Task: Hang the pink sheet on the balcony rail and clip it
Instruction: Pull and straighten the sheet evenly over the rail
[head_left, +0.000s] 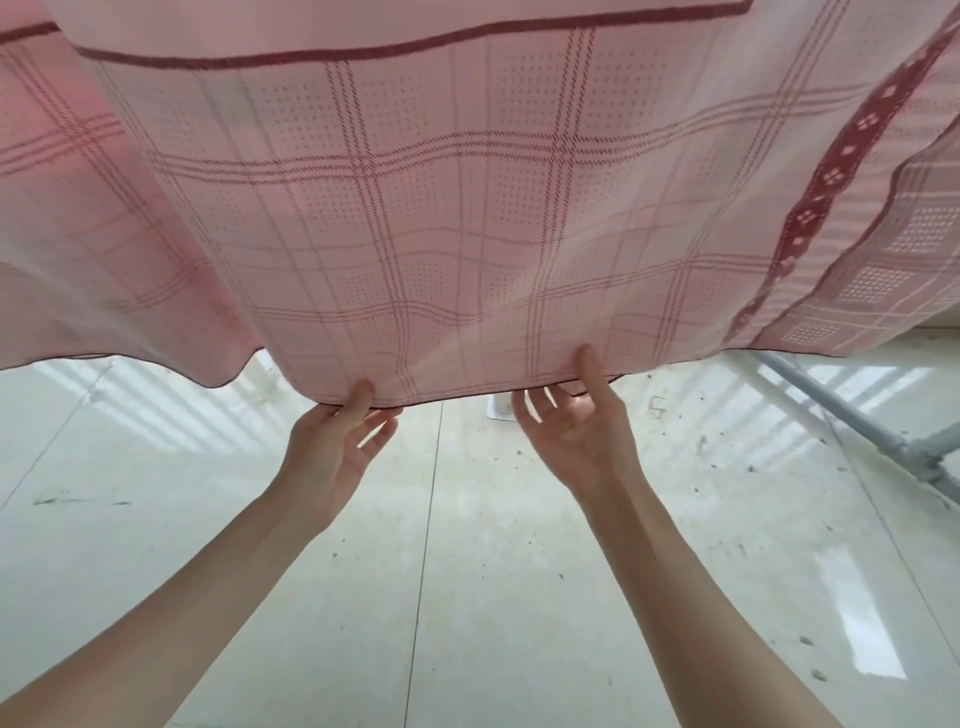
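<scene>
I see the pink sheet (467, 208) spread wide above both hands, filling the upper half of the view, its dark-stitched lower hem dipping to the fingertips. My left hand (332, 447) reaches up with the thumb pressed on the near face of the cloth just above the hem and the fingers (382, 431) curled loosely beneath the edge; the hem sits pinched between thumb and fingers, though the fingers are half spread rather than tightly closed. My right hand (576, 436) is just beside it, palm turned toward me, thumb laid up along the near face of the sheet above the hem, the other fingers (535, 408) fanned open under the edge; I cannot tell whether they actually grip the cloth or merely touch it. Between the two thumbs the hem runs nearly level, and beyond the left hand it rises and hangs free. A dark red patterned band (841, 171) crosses the sheet well away from the right fingers. Below the hands lies a pale tiled floor (467, 571), and a grey metal pipe (852, 415) slants down beyond the right hand.
</scene>
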